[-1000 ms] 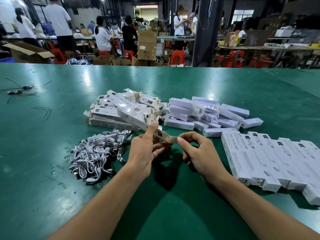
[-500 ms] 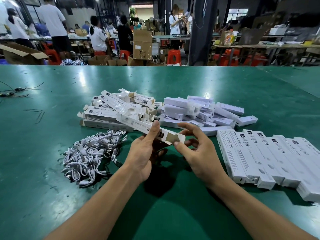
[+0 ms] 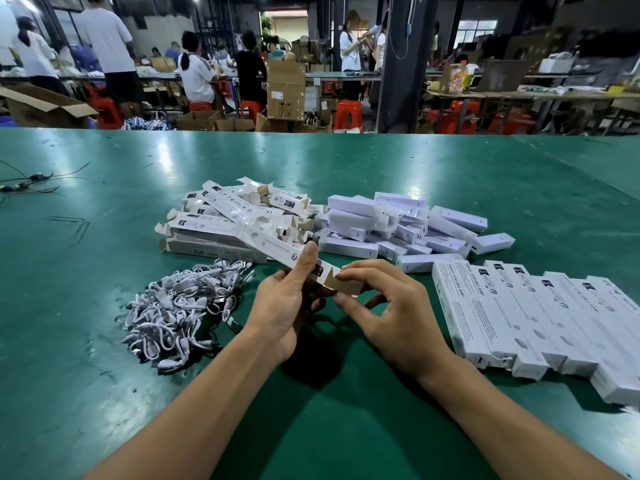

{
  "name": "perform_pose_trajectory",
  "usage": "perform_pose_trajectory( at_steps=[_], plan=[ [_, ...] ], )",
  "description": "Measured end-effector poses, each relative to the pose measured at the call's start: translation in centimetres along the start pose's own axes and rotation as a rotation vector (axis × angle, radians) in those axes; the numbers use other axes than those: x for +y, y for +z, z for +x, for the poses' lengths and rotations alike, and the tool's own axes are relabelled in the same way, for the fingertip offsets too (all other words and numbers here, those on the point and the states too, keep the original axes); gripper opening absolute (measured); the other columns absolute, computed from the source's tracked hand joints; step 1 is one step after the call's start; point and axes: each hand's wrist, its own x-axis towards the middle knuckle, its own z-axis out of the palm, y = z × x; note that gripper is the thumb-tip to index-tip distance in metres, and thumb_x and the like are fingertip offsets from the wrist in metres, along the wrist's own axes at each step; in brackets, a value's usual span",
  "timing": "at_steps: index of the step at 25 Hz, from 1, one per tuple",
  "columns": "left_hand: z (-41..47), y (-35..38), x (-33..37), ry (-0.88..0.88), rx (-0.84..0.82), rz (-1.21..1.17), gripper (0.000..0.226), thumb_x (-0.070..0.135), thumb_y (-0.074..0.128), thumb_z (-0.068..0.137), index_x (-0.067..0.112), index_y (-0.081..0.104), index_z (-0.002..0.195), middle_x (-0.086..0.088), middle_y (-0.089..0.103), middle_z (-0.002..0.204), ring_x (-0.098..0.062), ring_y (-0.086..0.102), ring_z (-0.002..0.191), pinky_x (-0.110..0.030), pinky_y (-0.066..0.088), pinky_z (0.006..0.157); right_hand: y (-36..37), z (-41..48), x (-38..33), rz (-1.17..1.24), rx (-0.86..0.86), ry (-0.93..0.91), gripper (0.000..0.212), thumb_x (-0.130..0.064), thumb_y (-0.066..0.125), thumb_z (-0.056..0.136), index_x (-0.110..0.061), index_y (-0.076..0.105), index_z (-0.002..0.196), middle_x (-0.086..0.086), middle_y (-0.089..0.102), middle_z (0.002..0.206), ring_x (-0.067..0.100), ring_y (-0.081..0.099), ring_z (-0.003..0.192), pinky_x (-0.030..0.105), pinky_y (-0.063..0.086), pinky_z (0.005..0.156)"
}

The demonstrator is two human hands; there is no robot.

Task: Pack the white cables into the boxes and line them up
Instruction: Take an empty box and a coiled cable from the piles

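Preparing a box end.
With left grip holding box, right grip pinching flap: fold gently, avoid creasing.

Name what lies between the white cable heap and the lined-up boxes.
In the head view: the left hand and right hand, holding one long box with its end flap open.

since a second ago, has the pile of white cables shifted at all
No. The cable pile lies just in front of the flat box stack, as before; only the camera drifted.
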Motion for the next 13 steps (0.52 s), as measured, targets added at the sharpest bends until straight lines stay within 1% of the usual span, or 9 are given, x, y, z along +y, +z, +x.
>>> perform_pose_trajectory(
  at_steps=[3, 6, 8, 10, 12, 13],
  plan=[
    [-0.35, 0.41, -0.21, 0.018, -0.052, 0.009, 0.062, 0.051, 0.083, 0.059, 0.007, 0.067, 0.100, -0.006, 0.068, 0.075, -0.021, 0.066, 0.066, -0.026, 0.049, 0.052, 0.06, 0.00, 0.27, 0.022, 0.053, 0.037, 0.017, -0.007, 0.081, 0.084, -0.017, 0.076, 0.097, -0.015, 0.068, 0.104, 0.006, 0.069, 0.088, 0.029, 0.058, 0.071],
    [-0.55, 0.72, -0.47, 0.032, -0.068, 0.013, 0.059, 0.049, 0.082, 0.060, 0.009, 0.066, 0.099, -0.006, 0.071, 0.077, -0.020, 0.068, 0.068, -0.025, 0.050, 0.053, -0.11, -0.02, 0.33, 0.011, 0.068, 0.086, 0.014, -0.009, 0.081, 0.085, -0.019, 0.075, 0.092, -0.016, 0.067, 0.099, 0.005, 0.066, 0.086, 0.017, 0.053, 0.066],
    [-0.58, 0.74, -0.48, 0.037, -0.064, 0.007, 0.055, 0.048, 0.082, 0.061, 0.009, 0.066, 0.096, -0.006, 0.071, 0.075, -0.019, 0.068, 0.066, -0.026, 0.051, 0.054, -0.08, -0.09, 0.14, -0.005, 0.061, 0.096, 0.013, -0.011, 0.081, 0.085, -0.021, 0.075, 0.091, -0.016, 0.067, 0.097, 0.005, 0.065, 0.085, 0.011, 0.049, 0.067],
    [-0.63, 0.66, -0.42, 0.046, -0.064, 0.005, 0.055, 0.047, 0.082, 0.059, 0.008, 0.066, 0.095, -0.006, 0.072, 0.075, -0.019, 0.068, 0.064, -0.026, 0.052, 0.053, 0.13, -0.18, -0.08, 0.049, 0.064, 0.173, 0.013, -0.013, 0.080, 0.087, -0.025, 0.074, 0.089, -0.012, 0.069, 0.089, 0.007, 0.066, 0.080, 0.013, 0.050, 0.066],
    [-0.79, 0.54, -0.31, 0.054, -0.069, -0.001, 0.061, 0.045, 0.084, 0.057, 0.005, 0.067, 0.100, -0.010, 0.073, 0.078, -0.020, 0.070, 0.065, -0.027, 0.055, 0.053, 0.33, -0.13, -0.35, 0.155, 0.066, 0.309, 0.014, -0.017, 0.079, 0.088, -0.029, 0.072, 0.087, -0.007, 0.071, 0.079, 0.009, 0.069, 0.070, 0.019, 0.054, 0.065],
    [-0.88, 0.52, -0.29, 0.063, -0.075, -0.005, 0.064, 0.044, 0.085, 0.056, 0.004, 0.067, 0.102, -0.011, 0.074, 0.078, -0.021, 0.071, 0.066, -0.028, 0.056, 0.054, 0.38, -0.13, -0.45, 0.201, 0.070, 0.351, 0.014, -0.017, 0.079, 0.088, -0.028, 0.071, 0.087, -0.006, 0.072, 0.078, 0.009, 0.070, 0.067, 0.021, 0.056, 0.064]
  ],
)
